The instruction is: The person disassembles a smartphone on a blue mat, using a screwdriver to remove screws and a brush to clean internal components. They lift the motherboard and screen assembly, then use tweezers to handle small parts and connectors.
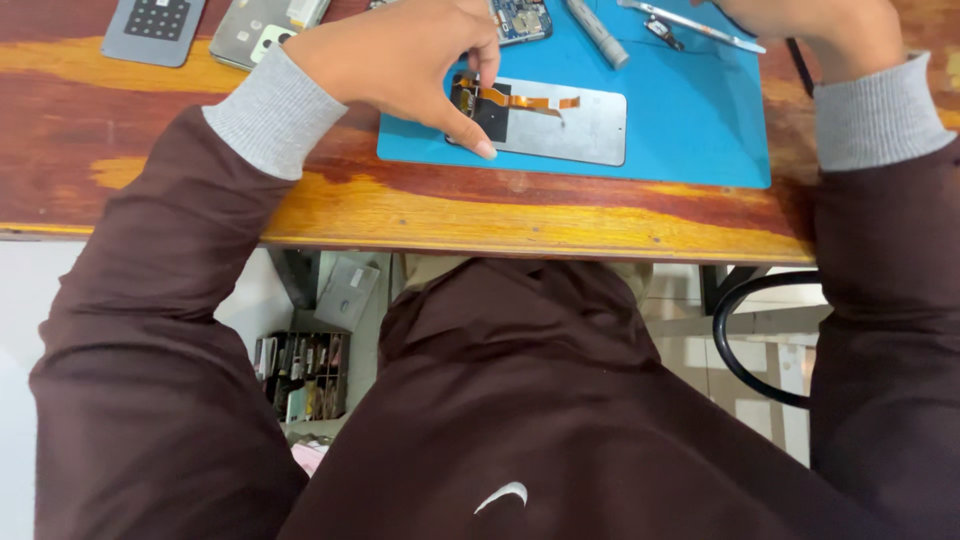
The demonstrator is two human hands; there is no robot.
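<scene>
A silver phone screen panel [580,125] lies back-up on a blue work mat [690,130], with an orange flex cable [530,101] across its top edge. My left hand [400,60] rests on the panel's left end, thumb pressed at its near corner and fingertips pinching a small part by the cable's end. My right hand [820,30] is at the mat's far right corner, mostly cut off by the frame's top edge; what it holds is hidden. Metal tweezers [690,22] lie just left of it.
A grey pen-like tool [598,32] and a bare circuit board [522,18] sit at the mat's far edge. On the wooden table [400,215] at the far left lie a grey keypad device [155,28] and a phone back shell [262,28]. Below the table, a box of items [305,375] and a chair ring [750,340].
</scene>
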